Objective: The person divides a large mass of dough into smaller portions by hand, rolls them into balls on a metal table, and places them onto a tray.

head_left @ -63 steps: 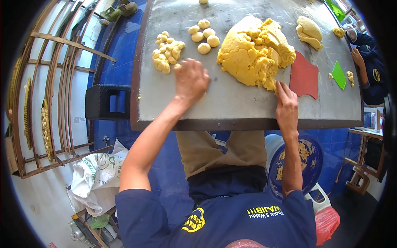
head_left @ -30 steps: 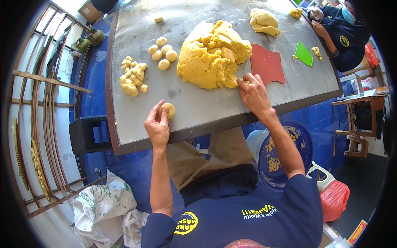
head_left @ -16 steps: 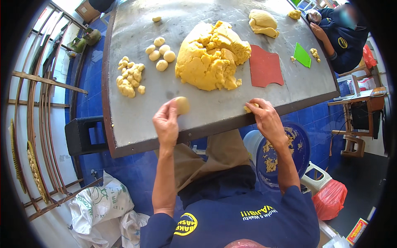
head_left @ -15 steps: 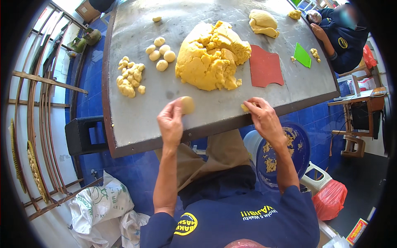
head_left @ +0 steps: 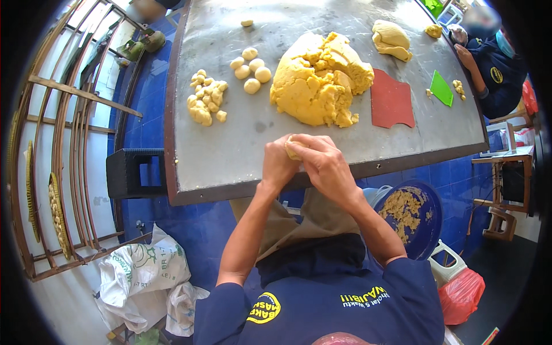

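A small piece of pale dough [head_left: 294, 149] sits mostly hidden between two bare hands near the close edge of a metal-topped counter [head_left: 230, 152], where a worker in a dark shirt shapes it by touch. The left hand [head_left: 279, 163] curls around the piece as a cradle, while the right hand [head_left: 329, 168] lays bunched fingers against its top; neither is spread wide. Whether the dough rests on the metal or hangs just above it cannot be told.

Good work here would seem to ask for a steady left palm and light, even pressure from the right fingertips, with the piece turned little by little; hard pinching in one spot could thin or tear so small a portion.

Just beyond the hands rises a cracked mound of yellow dough [head_left: 313, 92], with a red dough scraper [head_left: 392, 100] beside it on the right. To the mound's left lie a group of smooth dough balls [head_left: 242, 72] and a heap of rough dough lumps [head_left: 201, 108], a handy gauge for keeping portions even. Farther right lies a green scraper [head_left: 441, 89], near a co-worker's sleeve [head_left: 490, 95].
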`<state>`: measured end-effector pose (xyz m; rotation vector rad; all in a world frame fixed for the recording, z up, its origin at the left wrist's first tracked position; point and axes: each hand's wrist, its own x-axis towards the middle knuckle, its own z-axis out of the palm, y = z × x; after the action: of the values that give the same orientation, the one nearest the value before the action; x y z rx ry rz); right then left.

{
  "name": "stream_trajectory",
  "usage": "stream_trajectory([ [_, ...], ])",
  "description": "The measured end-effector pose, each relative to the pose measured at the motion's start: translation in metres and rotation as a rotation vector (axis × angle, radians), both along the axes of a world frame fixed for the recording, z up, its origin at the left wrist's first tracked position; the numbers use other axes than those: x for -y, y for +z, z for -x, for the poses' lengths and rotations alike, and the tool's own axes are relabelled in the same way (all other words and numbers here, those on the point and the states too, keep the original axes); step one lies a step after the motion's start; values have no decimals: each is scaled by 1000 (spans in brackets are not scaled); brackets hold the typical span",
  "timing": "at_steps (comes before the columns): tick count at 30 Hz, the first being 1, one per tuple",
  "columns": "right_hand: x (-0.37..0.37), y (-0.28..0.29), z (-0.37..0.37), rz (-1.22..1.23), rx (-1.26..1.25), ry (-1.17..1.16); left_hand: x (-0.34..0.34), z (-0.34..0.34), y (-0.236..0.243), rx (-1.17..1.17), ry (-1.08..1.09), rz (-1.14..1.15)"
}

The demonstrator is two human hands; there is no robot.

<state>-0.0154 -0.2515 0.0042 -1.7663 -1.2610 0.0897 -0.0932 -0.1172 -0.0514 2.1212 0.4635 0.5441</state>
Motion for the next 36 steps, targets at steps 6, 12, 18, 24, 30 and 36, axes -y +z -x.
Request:
stream_trajectory([
  [6, -4, -13, 6, 19, -44, -127, 20, 0, -2, 26, 72, -39],
  [12, 2, -4, 1, -20, -353, -73, 12, 8, 6, 90, -37, 86],
  [18, -3, -21, -23, 195, -435, -135, 11, 3, -1, 144, -161, 174],
  [24, 9, -8, -36, 99, -48, -272, 9, 6, -8, 113, -115, -90],
  [30, 16, -33, -102, 171, 211, -376, -4, 10, -18, 174, -92, 662],
  [36, 24, -41, -115, 299, -42, -383, -3, 12, 6, 261, -11, 661],
])
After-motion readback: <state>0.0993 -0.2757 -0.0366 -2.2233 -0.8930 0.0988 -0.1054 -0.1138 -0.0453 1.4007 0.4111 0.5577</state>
